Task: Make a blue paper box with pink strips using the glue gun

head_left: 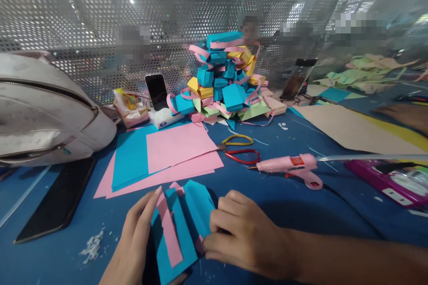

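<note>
A folded blue paper box [174, 236] with pink strips across it is held low over the table in front of me. My left hand [137, 231] has its fingers against the box's left side, near the top of the long pink strip [169, 234]. Closed at the box's right side, my right hand [240, 236] pinches the lower corner of the opened blue flap [199, 207], close to a small pink piece. The thumb tip of my left hand is hidden.
Beyond the box lie pink sheets [180, 144], blue sheets [130, 156], scissors [242, 156] and a pink glue gun [290, 164]. Folded paper boxes [234, 95] are heaped at the back. A white bag [50, 111] and dark phone [56, 200] sit left; a purple power strip [388, 182], right.
</note>
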`<state>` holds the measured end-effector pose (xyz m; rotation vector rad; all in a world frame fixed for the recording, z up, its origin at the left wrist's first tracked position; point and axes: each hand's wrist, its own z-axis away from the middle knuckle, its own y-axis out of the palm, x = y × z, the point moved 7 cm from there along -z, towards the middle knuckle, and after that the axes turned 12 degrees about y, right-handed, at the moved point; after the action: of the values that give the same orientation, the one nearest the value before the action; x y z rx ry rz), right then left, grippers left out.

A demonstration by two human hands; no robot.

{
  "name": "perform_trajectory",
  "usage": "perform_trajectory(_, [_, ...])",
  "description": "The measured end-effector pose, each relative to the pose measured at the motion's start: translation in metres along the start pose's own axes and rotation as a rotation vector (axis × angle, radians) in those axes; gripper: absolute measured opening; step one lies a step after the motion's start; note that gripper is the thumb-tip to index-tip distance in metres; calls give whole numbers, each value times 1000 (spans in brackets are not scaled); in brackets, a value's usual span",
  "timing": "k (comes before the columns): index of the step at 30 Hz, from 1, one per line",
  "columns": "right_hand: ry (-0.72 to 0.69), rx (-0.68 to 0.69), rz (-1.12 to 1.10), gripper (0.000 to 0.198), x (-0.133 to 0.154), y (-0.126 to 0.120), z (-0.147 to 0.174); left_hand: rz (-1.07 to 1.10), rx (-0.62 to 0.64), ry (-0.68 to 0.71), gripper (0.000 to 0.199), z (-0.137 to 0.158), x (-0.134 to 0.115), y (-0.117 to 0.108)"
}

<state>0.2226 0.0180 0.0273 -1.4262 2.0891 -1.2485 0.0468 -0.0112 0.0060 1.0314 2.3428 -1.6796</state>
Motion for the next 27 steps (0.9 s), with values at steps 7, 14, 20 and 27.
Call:
perform_trajectory(7, [-15, -69, 44, 24, 5, -1, 1, 58, -43, -23, 85, -2, 3, -4])
perform_trajectory(14, [-22, -89, 34, 20, 6, -2, -1, 78, -73, -66, 86, -1, 4, -7])
perform_trajectory(20, [-5, -112, 40, 19, 6, -3, -1, 100, -91, -80, 84, -1, 4, -8])
perform_trajectory(27, [-23, -179, 67, 23, 10, -12, -4, 138, -102, -86, 84, 0, 4, -9])
